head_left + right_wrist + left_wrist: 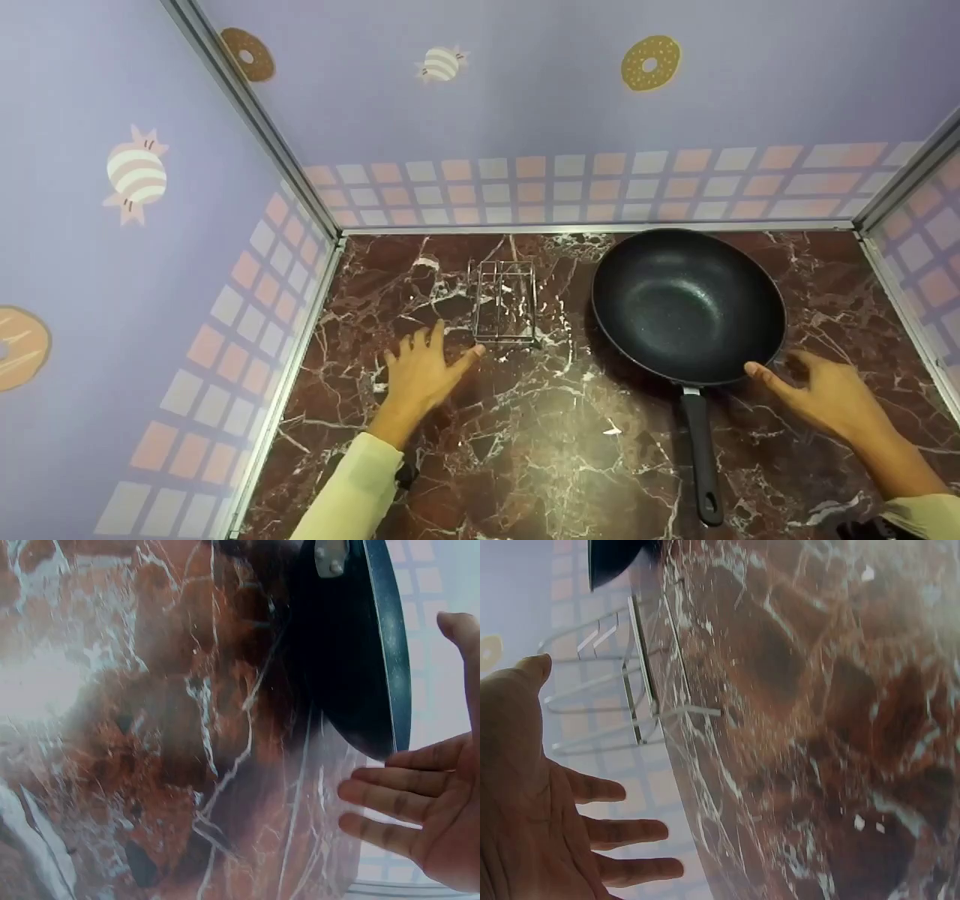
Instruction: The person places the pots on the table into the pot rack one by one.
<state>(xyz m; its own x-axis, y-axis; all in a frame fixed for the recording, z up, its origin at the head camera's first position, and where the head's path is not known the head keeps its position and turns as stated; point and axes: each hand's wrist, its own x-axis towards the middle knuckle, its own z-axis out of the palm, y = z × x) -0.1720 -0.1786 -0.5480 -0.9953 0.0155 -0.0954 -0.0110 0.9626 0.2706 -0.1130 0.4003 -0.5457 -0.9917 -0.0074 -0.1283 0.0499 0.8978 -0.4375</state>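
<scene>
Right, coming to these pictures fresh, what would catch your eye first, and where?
A big black frying pan sits on the right of the marbled countertop, with the right hand at its near right edge. To the pan's left stands a small wire rack, with the left hand spread beside it.

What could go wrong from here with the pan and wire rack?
Possible risks:
1. The right hand is by the rim of the pan, not on its handle; lifting there might tilt it.
2. The handle points toward the person, so a sleeve could knock it.
3. The left hand is near the thin wire rack; a bump might shift it.
</scene>
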